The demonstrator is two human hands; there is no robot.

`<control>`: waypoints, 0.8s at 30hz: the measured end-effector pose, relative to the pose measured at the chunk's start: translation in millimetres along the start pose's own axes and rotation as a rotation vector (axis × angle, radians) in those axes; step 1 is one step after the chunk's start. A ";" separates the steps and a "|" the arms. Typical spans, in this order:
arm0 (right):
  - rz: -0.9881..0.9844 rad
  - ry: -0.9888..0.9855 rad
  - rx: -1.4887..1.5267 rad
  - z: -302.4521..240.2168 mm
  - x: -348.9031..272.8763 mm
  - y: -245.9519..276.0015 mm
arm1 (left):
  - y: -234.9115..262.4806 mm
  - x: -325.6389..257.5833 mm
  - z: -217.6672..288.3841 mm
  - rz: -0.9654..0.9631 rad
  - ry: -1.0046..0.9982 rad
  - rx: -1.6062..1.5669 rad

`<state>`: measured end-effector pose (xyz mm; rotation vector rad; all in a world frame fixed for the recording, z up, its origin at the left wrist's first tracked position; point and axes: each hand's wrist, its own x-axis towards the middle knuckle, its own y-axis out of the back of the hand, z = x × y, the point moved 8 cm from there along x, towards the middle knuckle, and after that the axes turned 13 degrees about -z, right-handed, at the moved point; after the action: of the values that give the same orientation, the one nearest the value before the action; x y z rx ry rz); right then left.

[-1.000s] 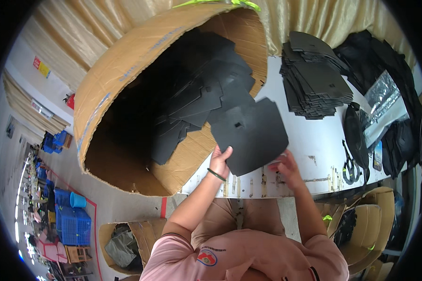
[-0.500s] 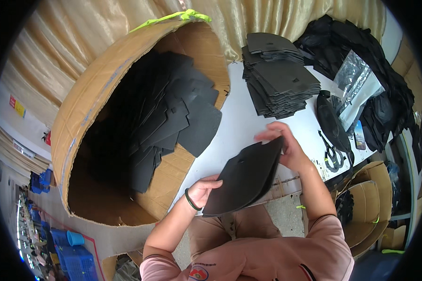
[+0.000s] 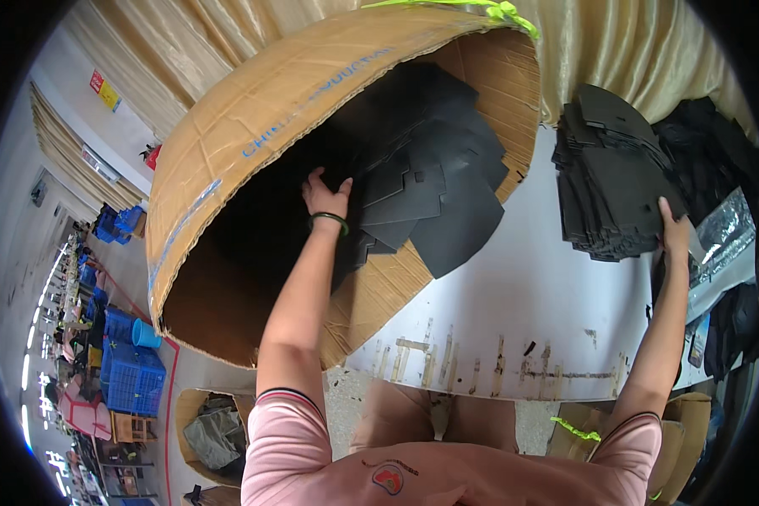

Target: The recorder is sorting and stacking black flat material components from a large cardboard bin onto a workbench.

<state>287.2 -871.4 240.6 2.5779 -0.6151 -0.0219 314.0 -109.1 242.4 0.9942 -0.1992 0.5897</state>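
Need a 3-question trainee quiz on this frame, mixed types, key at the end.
1. True or false: the left hand is inside the big cardboard box, on the loose black sheets.
2. What does the right hand touch? A) a blue crate B) the stack of black sheets C) a green strap
3. Fill in: the stack rests on the white ____.

Key: 1 true; 2 B; 3 table.
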 end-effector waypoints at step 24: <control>-0.357 0.324 -0.214 -1.0 -276.0 -199.2 | -80.6 120.1 -67.7 -0.537 0.056 0.926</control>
<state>123.2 -597.1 123.3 2.3767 -0.0285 0.1962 450.7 -40.2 197.0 1.8381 0.4300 0.1869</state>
